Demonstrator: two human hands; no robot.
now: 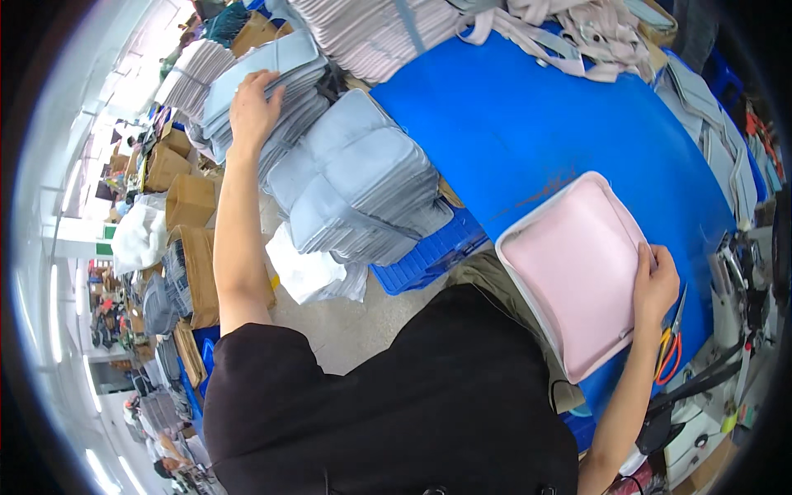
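Observation:
My left hand [252,107] reaches far out to the left and rests, fingers spread, on top of a tall stack of pale blue flat fabric pieces [272,70]. My right hand [656,285] lies flat on the right edge of a pink rectangular padded piece [569,268] with a white rim, which sits on the blue table [528,124]. Neither hand has lifted anything.
A second stack of pale blue pieces [355,177] sits on a blue crate [429,256]. Orange-handled scissors [670,342] lie right of the pink piece. White and pink strap bundles [569,29] crowd the table's far end. Cardboard boxes [194,206] stand on the floor at left.

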